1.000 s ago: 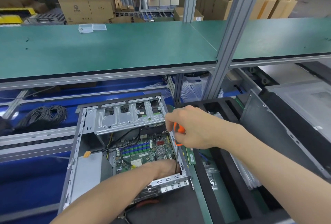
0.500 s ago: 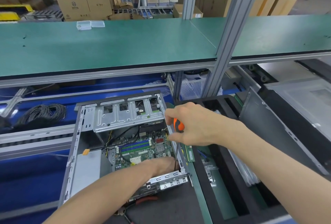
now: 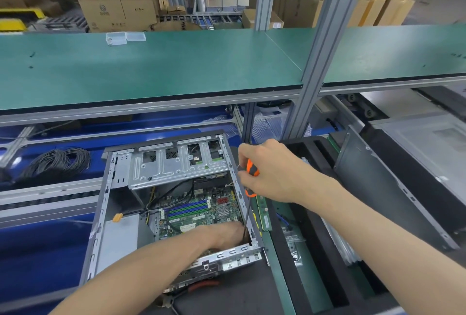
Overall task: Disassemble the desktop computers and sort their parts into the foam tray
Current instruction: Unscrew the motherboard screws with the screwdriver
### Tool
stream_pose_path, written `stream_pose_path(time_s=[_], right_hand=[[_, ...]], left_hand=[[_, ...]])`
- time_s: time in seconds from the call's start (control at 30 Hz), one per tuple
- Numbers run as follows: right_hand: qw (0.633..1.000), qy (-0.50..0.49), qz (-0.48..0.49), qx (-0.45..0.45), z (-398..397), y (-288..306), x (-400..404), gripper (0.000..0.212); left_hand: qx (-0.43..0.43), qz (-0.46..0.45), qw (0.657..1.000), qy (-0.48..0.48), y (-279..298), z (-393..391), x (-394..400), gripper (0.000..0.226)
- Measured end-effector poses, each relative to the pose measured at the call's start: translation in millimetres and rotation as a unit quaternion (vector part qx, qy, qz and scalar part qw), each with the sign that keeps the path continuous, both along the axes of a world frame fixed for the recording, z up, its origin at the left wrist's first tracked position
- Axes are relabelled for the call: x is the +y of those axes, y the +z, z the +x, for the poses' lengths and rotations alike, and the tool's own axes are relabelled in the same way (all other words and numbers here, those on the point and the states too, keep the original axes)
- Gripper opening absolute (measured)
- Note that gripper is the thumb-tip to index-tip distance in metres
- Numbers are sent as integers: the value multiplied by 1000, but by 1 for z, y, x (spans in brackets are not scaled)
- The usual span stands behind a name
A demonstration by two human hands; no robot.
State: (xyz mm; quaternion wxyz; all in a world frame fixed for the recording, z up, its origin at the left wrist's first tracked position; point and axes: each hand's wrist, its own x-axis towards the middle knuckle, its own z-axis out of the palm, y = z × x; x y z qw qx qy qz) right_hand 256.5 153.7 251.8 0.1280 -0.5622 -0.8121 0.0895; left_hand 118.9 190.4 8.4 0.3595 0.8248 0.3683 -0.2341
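Note:
An open desktop computer case (image 3: 100, 219) lies on the bench with its green motherboard (image 3: 201, 211) exposed and a metal drive cage (image 3: 174, 168) at the far end. My right hand (image 3: 272, 171) grips the orange-and-black handle of a screwdriver (image 3: 251, 176); its thin shaft runs down into the case's near right corner. My left hand (image 3: 224, 235) reaches inside the case and rests by the shaft's tip, its fingers hidden. The black foam tray (image 3: 315, 226) sits right of the case, with a green memory stick (image 3: 263, 211) in its nearest slot.
A grey side panel (image 3: 378, 188) leans in the tray's right side. A coil of black cable (image 3: 55, 163) lies at far left. Red-handled pliers (image 3: 201, 285) lie before the case. A green shelf (image 3: 151, 67) on aluminium posts (image 3: 320, 50) overhangs the bench.
Both hands stay in nearly the same place. The right hand on the screwdriver handle has shifted only slightly; the shaft stays at the case's near right corner.

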Motion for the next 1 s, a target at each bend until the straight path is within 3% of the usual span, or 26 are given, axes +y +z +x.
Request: stream_pose_path(time_s=[0.13,0.27,0.37,0.43,0.47,0.53,0.6,0.67,0.73,0.9,0.97,1.0], right_hand=[[997,-34,68,34,1,7,6,16],[992,-54,105,39,-1,7,10,19],[992,-51,110,45,-5,3,12,18],[992,-50,106,43,-9,1,13,17],[993,-50,103,38,-10,-1,14,17],[994,-49,97,29,-13,-4,16,16],[994,-50,90,24,-16,-6,18,15],[996,-50,76,18,-19,-9,20,14],[997,-45,61,14,-22,-12,21,15],[993,-81,29,81,-28,-27,22,32],[984,-120,23,129,-28,-35,21,34],[979,-131,18,154,-29,-40,20,32]], left_hand=[[30,31,998,-34,8,-13,18,9],[-9,57,998,9,25,-47,47,31],[-83,-6,983,165,41,-75,54,35],[-155,-85,934,309,47,-85,54,31],[-202,-128,892,384,48,-87,52,29],[-318,-231,774,497,50,-89,47,29],[-417,-313,669,529,54,-89,43,28],[-458,-352,620,531,60,-89,37,24],[-449,-342,641,520,67,-85,31,22],[-353,-107,851,374,74,-73,19,15],[-294,-33,907,300,73,-69,15,22],[-271,-6,919,285,71,-66,13,27]])
